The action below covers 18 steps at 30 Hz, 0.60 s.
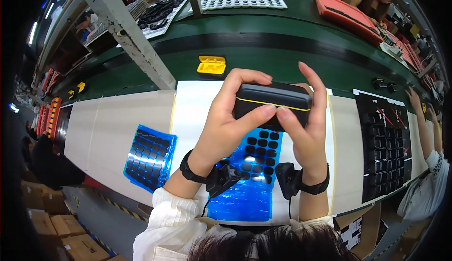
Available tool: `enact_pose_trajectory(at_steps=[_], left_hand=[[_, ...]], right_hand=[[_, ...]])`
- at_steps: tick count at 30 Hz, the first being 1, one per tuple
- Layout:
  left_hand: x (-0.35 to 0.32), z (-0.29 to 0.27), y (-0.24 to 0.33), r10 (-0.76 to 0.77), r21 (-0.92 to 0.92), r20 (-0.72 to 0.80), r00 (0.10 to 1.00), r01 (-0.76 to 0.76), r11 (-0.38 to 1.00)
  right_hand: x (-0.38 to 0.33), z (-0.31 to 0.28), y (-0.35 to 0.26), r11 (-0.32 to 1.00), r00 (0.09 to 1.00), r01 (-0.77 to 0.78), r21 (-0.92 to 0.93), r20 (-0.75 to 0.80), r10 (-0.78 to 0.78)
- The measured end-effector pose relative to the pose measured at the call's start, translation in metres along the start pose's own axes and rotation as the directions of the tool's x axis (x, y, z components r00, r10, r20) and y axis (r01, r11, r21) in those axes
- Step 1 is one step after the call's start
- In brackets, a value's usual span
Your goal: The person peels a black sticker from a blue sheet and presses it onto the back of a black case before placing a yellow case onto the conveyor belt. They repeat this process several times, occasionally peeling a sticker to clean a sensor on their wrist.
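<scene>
We note left hand (226,124) and right hand (306,134) both clasping the black case (273,101) above the counter (117,129); blue pad sheet (254,176) seemingly part-used.

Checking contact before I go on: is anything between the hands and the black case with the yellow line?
Nothing visible. Both the left hand and the right hand grip the black case directly, thumbs meeting on its near side, fingers curled over the top. It is held above the blue sheet, apart from it.
</scene>
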<state>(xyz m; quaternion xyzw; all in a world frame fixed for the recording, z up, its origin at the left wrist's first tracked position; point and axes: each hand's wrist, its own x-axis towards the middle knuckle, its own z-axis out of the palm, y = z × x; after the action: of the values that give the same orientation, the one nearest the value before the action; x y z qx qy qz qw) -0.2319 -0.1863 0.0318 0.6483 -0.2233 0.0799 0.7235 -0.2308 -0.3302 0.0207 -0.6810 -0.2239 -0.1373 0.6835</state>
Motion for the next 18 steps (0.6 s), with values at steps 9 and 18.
enact_pose_trajectory(at_steps=[9,18], left_hand=[[0.006,-0.006,-0.011,-0.233,-0.015,0.108,0.966,0.236,0.972],[0.017,-0.007,-0.03,-0.262,0.227,0.239,0.935,0.208,0.951]], right_hand=[[0.006,-0.012,-0.003,0.998,0.997,-0.056,0.038,-0.043,0.058],[0.014,-0.051,0.034,0.875,0.886,-0.457,-0.161,-0.166,0.433]])
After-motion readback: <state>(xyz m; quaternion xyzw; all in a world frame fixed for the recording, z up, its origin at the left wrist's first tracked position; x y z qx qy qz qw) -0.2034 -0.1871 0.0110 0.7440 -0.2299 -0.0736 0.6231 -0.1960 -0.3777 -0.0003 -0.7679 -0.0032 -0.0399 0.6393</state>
